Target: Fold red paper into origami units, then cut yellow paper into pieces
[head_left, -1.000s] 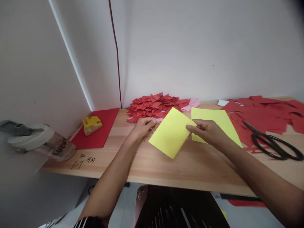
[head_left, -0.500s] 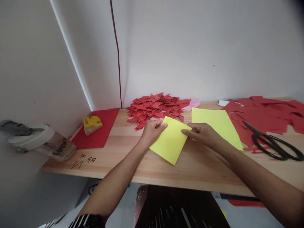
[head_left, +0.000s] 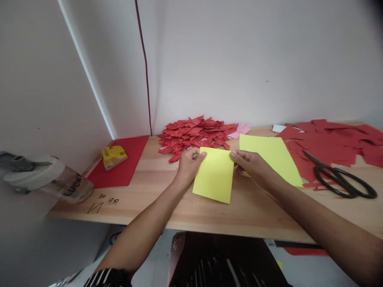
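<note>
A small rectangle of yellow paper is held up over the wooden table between both hands. My left hand pinches its upper left corner, thumb on the front face. At the upper right corner my right hand grips it the same way, fingers behind the sheet. Just behind my right hand lies a larger yellow sheet, partly covered by that hand. Beyond the held paper is a heap of folded red paper pieces, with pink paper at its right end.
Black-handled scissors lie at the right, beside scattered red paper. On the left, a yellow packet rests on a red sheet. A lidded cup stands at the table's left edge. A wall closes off the back.
The held yellow paper has turned from a slant to nearly upright. My right hand has moved slightly left and its grip is at the top right corner. The view has shifted a little.
</note>
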The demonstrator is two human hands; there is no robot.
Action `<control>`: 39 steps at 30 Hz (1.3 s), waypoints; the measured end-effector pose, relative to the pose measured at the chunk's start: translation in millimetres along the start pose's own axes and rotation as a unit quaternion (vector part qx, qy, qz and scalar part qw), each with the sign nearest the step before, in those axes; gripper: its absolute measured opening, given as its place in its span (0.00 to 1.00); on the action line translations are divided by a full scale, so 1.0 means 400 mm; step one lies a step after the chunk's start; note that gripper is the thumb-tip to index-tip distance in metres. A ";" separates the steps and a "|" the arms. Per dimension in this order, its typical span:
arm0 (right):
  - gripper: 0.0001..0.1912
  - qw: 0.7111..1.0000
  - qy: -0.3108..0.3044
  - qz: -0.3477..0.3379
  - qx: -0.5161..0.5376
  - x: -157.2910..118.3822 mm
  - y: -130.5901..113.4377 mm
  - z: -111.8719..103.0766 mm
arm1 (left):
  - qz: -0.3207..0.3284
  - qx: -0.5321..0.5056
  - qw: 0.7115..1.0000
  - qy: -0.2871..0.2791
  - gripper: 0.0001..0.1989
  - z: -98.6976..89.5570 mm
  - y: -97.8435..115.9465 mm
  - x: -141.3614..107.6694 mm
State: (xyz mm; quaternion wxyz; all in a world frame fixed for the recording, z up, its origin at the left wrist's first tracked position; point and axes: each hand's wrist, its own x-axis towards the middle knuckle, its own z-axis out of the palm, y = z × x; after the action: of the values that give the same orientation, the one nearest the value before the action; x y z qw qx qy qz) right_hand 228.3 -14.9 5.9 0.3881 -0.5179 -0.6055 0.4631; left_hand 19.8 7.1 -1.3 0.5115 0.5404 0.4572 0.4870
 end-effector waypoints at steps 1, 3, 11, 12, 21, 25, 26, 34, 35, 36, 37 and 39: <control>0.26 1.000 -0.011 0.006 0.004 0.000 0.001 0.002 | 0.004 -0.004 1.000 -0.003 0.14 0.001 0.000 0.000; 0.25 0.999 -0.032 0.021 -0.004 0.000 0.002 0.005 | 0.007 -0.016 1.000 -0.009 0.13 0.003 0.001 -0.003; 0.24 0.999 0.017 0.020 -0.047 0.002 0.004 0.005 | -0.022 -0.088 0.995 -0.044 0.20 0.018 0.001 -0.014; 0.23 0.999 0.013 0.022 -0.037 0.002 0.002 0.006 | -0.023 -0.084 0.995 -0.047 0.20 0.021 -0.001 -0.014; 0.18 0.999 -0.003 -0.003 0.040 0.001 -0.012 0.005 | -0.008 -0.001 0.993 -0.116 0.17 0.031 -0.014 -0.021; 0.19 0.999 -0.017 -0.026 -0.019 -0.002 -0.015 0.009 | 0.033 0.039 0.994 -0.100 0.15 0.035 -0.007 -0.020; 0.18 0.999 -0.019 -0.036 -0.031 -0.002 -0.017 0.011 | 0.048 0.051 0.993 -0.097 0.15 0.036 -0.003 -0.020; 0.15 0.990 -0.008 -0.098 -0.097 -0.001 -0.026 0.015 | 0.093 0.106 0.986 -0.090 0.12 0.032 0.021 -0.023; 0.15 0.991 -0.006 -0.092 -0.097 0.001 -0.024 0.010 | 0.089 0.096 0.988 -0.085 0.12 0.029 0.021 -0.022; 0.15 0.992 -0.002 -0.083 -0.094 0.002 -0.021 0.005 | 0.084 0.082 0.990 -0.082 0.12 0.026 0.021 -0.021; 0.16 0.993 0.002 -0.074 -0.089 0.003 -0.018 0.000 | 0.079 0.066 0.992 -0.079 0.13 0.023 0.020 -0.020; 0.17 0.996 0.008 -0.057 -0.071 0.006 -0.011 -0.011 | 0.067 0.032 0.995 -0.074 0.13 0.018 0.020 -0.017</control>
State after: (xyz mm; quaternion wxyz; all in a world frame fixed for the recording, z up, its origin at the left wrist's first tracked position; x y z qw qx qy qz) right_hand 230.8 -12.2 11.4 0.3809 -0.5122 -0.6624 0.3922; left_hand 26.2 -0.8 6.1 0.4926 0.6202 0.3962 0.4644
